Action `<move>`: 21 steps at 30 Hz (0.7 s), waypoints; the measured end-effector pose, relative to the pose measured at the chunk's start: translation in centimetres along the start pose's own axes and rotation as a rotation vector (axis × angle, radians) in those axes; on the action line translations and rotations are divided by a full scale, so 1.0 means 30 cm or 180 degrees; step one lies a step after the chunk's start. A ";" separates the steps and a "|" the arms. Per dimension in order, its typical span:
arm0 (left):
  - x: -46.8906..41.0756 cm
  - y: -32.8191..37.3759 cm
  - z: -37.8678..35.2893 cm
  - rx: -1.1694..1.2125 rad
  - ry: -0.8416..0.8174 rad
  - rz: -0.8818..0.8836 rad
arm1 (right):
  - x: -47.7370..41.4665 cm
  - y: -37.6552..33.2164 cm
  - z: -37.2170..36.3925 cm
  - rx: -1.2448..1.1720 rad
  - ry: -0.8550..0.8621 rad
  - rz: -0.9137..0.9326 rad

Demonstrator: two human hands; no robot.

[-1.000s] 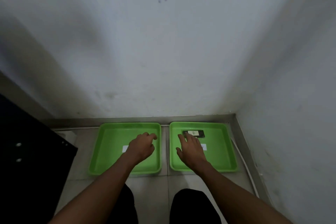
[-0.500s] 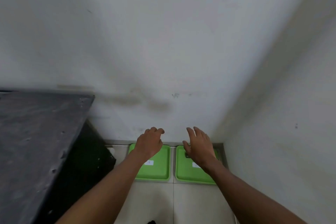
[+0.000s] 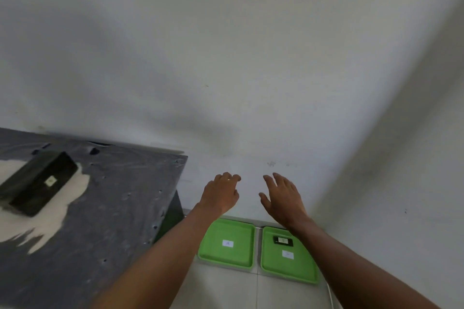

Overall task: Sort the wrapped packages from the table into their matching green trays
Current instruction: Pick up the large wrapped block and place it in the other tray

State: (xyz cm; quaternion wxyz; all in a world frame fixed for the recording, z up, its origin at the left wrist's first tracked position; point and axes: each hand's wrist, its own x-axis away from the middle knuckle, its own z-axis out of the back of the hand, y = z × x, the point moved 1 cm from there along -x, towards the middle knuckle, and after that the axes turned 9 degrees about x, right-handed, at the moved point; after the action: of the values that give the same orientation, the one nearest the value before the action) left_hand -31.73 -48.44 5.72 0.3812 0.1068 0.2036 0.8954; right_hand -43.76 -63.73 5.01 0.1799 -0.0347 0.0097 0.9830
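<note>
Between placements: left hand point(image 3: 221, 194) and right hand point(image 3: 283, 198) raised and empty above the floor, fingers loosely spread, gripping nothing. Below, two green trays side by side on the tiled floor, the left tray point(image 3: 213, 253) bare but for its paper label, the right tray point(image 3: 298, 271) already holding one dark wrapped package point(image 3: 283, 241). Off to the left, another black package point(image 3: 37, 183) waiting on the dark desk point(image 3: 113, 208). Next, most likely: turn left, reach across, grasp that package, read its label.

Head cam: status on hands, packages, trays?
Left hand and right hand empty, raised over trays. One black package on table; another in right tray. Left tray empty. Nothing blocking.
</note>
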 end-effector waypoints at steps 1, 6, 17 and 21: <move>0.010 -0.002 -0.002 0.0020 -0.0019 -0.0011 | 0.004 -0.006 0.001 -0.0004 -0.0024 -0.0056; 0.177 -0.322 0.128 0.0006 -0.0061 0.0212 | -0.027 -0.362 -0.030 -0.0046 -0.0085 0.0102; 0.444 -0.996 0.426 0.0119 -0.0019 0.0911 | -0.193 -1.157 -0.056 -0.0257 -0.0192 0.0727; 0.481 -1.156 0.503 0.0022 0.0076 0.1154 | -0.287 -1.348 -0.074 -0.0311 -0.0278 0.1008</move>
State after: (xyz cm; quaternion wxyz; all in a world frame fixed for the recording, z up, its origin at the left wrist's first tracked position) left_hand -14.22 -11.96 4.25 0.2107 0.1324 0.1886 0.9500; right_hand -21.26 -29.04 3.15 0.0210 0.0014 -0.0406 0.9990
